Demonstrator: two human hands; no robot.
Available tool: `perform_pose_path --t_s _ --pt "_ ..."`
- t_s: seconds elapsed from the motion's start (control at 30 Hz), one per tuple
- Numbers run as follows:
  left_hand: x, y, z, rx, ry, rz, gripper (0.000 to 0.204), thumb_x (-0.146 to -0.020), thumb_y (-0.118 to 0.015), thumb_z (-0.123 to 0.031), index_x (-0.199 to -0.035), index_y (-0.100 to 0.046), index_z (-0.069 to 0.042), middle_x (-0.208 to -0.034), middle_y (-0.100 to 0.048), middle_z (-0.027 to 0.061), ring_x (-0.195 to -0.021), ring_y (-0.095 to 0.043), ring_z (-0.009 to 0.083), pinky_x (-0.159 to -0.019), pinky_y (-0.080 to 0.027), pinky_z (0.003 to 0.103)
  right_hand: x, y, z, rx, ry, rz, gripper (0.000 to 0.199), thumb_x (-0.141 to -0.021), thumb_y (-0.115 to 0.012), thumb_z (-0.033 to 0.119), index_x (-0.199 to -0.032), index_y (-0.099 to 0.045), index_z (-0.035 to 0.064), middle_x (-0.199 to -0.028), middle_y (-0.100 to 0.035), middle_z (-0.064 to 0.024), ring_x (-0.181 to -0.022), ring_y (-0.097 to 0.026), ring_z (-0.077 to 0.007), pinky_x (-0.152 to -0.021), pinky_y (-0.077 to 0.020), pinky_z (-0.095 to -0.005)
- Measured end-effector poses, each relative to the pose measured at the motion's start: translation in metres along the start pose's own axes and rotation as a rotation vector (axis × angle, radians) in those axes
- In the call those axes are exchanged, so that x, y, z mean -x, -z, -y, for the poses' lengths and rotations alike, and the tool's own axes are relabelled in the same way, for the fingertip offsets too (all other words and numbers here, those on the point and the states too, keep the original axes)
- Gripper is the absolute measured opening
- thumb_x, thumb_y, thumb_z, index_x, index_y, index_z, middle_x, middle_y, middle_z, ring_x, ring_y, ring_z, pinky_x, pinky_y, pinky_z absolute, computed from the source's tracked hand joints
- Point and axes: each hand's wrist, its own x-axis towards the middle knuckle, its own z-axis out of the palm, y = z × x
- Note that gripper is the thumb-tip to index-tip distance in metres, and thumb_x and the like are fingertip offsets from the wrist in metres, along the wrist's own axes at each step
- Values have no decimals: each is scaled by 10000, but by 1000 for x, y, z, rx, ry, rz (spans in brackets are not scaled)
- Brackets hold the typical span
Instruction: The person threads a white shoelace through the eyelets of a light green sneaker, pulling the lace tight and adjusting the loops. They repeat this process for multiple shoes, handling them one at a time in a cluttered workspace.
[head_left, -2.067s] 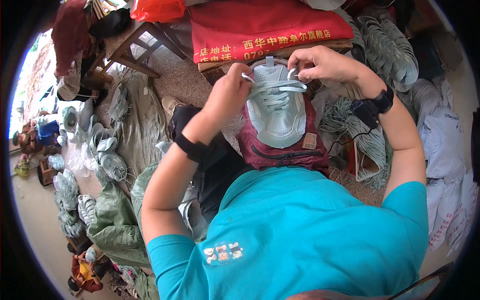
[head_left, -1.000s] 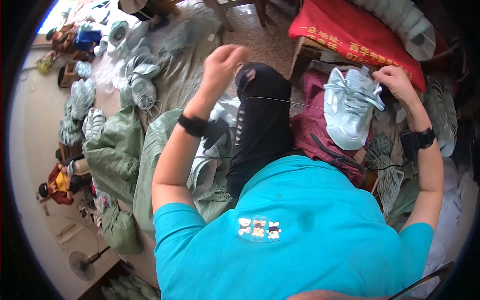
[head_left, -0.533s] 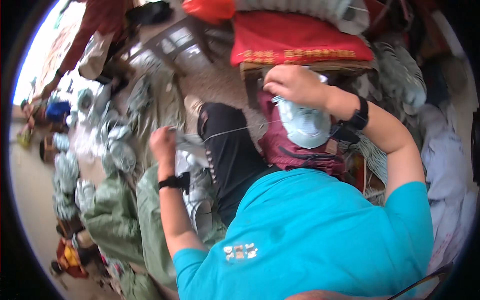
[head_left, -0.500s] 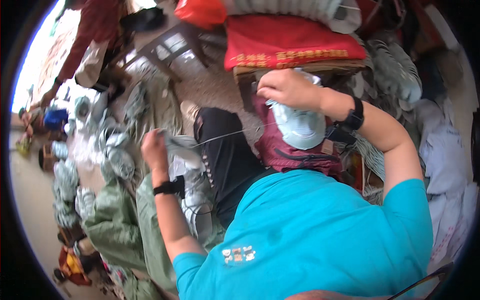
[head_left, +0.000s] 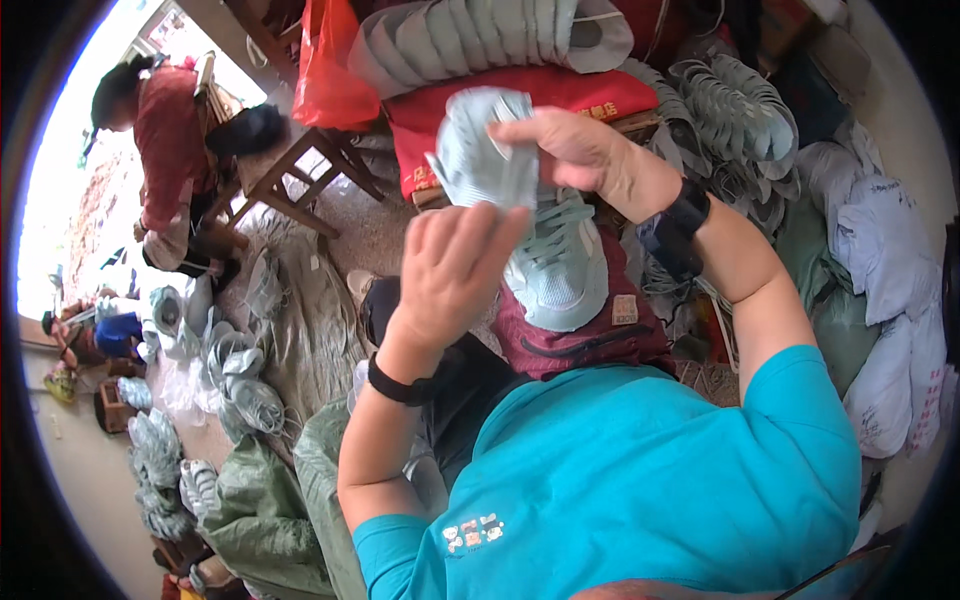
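Note:
In front of me I hold a pale grey-green shoe upper (head_left: 470,150) raised over my lap. My right hand (head_left: 580,150) grips its right side, with the thumb on the outer face. At its lower edge is my left hand (head_left: 450,265), slightly blurred, the fingers closed on the material. A second pale green shoe upper (head_left: 560,275), with lacing across its front, lies on the dark red cloth (head_left: 530,345) over my lap, just below both hands.
Nested shoe uppers (head_left: 470,40) lie along a red cloth (head_left: 640,92) ahead of me. More uppers (head_left: 735,115) are stacked at the right, near white sacks (head_left: 885,240). Left are a wooden stool (head_left: 275,175), green sacks (head_left: 260,500), loose uppers (head_left: 240,370) and a person in red (head_left: 165,140).
My left hand has moved up and right to meet the right hand, and a raised upper is now between them. The thread stretched between the hands is no longer seen. The view has shifted.

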Motion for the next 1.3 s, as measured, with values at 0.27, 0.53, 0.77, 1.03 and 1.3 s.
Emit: perform_pose_path --t_s 0.27,0.53,0.77,1.03,1.3 --pt "16 -62 -7 503 618 -129 629 -806 -722 -277 -1336 -474 -44 -1285 -463 203 -1218 -436 351 -1030 -360 434 85 43 -32 -75 -189 -110 344 -934 -617 179 -1217 -570 -10 -1150 -651 -109 -1038 -641 -207 -925 -511 -373" --pt "5 -98 -5 769 648 78 749 -777 -758 -321 -1388 -413 -59 -1347 -406 204 -1287 -415 341 -1065 -359 420 103 96 -48 1037 193 -668 366 -931 -653 295 -1120 -546 0 -978 -633 -61 -945 -623 -144 -809 -519 -290" --pt "14 -144 9 1310 758 177 655 -852 -720 -262 -1355 -419 31 -1285 -489 157 -1167 -504 217 -949 -448 335 76 90 -75 1142 420 -311 631 -976 -487 490 -1414 -352 56 -1388 -407 -196 -1334 -372 -289 -1098 -306 -368" --pt "27 -168 14 1028 891 185 588 -878 -688 -352 -1316 -485 -17 -1176 -579 182 -1076 -576 216 -919 -449 304 206 233 -80 1180 -479 -442 437 -949 -518 433 -1044 -681 39 -907 -689 -109 -838 -635 -238 -749 -491 -406" --pt "14 -153 -2 1082 1015 213 520 -924 -656 -214 -1331 -427 14 -1162 -535 110 -1045 -528 146 -911 -423 249 346 358 -210 1479 -526 -969 304 -789 -659 325 -834 -701 27 -825 -677 -176 -795 -654 -315 -728 -498 -415"
